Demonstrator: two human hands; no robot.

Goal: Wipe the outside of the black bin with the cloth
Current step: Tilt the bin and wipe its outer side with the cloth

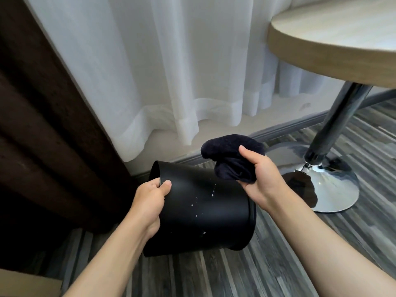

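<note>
Tilting black bin (201,209) gripped at rim by left hand (150,202), right hand (260,176) clutching cloth (229,159) just above.

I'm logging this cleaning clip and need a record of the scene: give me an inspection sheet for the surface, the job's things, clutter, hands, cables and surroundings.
Surface: grey striped plank floor, no spill seen on it.
Job's things: black bin tipped on its side, opening toward the left, held off the floor; white specks on its outer wall. Dark cloth bunched, above the bin, whether it touches the wall is unclear.
Clutter: nothing seen.
Hands: left hand grips the bin's rim, thumb outside; right hand holds the cloth.
Cables: nothing seen.
Surroundings: white sheer curtain, brown curtain at left, round wooden table on a chrome pedestal base at right.
</note>
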